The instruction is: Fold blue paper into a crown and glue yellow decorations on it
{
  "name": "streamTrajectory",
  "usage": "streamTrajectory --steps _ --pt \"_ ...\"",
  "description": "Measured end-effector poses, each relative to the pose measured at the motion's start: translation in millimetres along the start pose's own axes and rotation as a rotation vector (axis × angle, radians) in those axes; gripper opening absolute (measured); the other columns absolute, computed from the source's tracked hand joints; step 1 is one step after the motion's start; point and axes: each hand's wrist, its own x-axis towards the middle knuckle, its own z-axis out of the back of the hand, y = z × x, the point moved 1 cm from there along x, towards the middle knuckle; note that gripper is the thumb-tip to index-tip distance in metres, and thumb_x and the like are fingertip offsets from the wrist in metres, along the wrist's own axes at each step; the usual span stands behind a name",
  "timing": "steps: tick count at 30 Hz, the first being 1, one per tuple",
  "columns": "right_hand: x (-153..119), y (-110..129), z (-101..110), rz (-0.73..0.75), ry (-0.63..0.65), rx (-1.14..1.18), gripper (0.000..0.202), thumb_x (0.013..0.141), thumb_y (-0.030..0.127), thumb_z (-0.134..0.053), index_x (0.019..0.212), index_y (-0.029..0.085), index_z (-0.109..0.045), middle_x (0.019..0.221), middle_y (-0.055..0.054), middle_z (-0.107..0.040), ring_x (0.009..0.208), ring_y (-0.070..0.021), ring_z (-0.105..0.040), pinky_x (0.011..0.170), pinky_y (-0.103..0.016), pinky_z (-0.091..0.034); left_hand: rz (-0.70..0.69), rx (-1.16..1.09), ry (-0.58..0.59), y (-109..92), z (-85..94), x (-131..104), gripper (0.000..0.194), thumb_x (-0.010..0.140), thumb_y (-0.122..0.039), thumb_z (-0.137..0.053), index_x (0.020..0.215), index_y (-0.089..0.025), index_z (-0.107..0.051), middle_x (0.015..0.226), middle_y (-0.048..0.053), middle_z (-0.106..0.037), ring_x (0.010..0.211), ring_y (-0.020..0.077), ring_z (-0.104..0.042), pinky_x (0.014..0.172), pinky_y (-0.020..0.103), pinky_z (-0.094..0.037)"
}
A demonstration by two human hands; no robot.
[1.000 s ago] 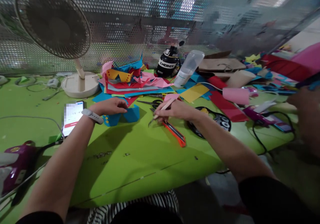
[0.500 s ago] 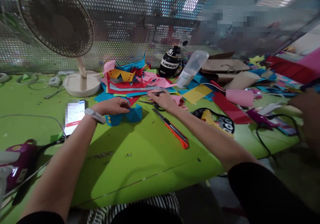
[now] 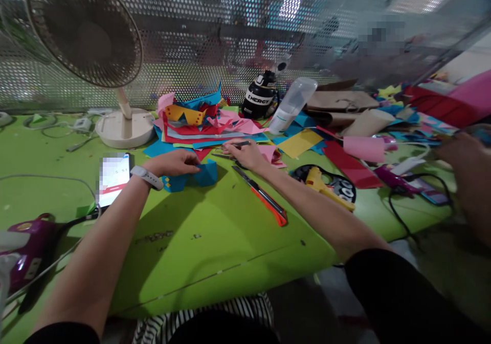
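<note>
My left hand, with a white watch on its wrist, pinches the upper edge of a blue paper piece that has yellow diamonds at its left end. To its right, my right hand is closed round a thin dark tool, perhaps tweezers or a pen, beside the paper pile. Dark scissors lie partly hidden under that hand. An orange cutter knife rests on the green table just in front of my right forearm. Behind both hands sits a pile of coloured paper with a yellow mask on top.
A fan and a phone are at the left. Behind stand a black bottle and a clear bottle. A yellow glue gun lies on a black mask at the right. Another person's hand shows at the right edge.
My right hand has shifted slightly left, its fingers drawn in closer around the thin tool. My left hand stays on the blue paper. The view has turned slightly.
</note>
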Motion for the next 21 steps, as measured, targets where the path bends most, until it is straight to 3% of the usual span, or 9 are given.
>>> streamTrajectory --steps 6,21 --pt "2 -11 3 -0.028 0.024 0.053 0.029 0.085 0.044 -0.058 0.091 0.018 -0.069 0.082 -0.007 -0.075 0.086 -0.0269 -0.074 0.062 -0.033 -0.059 0.003 0.002 -0.004 -2 -1.0 0 0.036 0.082 -0.05 -0.052 0.096 -0.019 -0.063 0.093 0.003 -0.067 0.085 0.0175 -0.058 0.072 0.025 -0.043" --pt "-7 2 -4 0.062 0.026 0.068 0.029 0.085 0.046 -0.059 0.086 0.019 -0.071 0.079 -0.005 -0.075 0.083 -0.0259 -0.074 0.075 -0.037 -0.06 0.021 -0.009 0.009 1 -1.5 2 0.038 0.083 -0.052 -0.051 0.097 -0.018 -0.065 0.094 0.003 -0.069 0.086 0.0187 -0.061 0.069 0.025 -0.042"
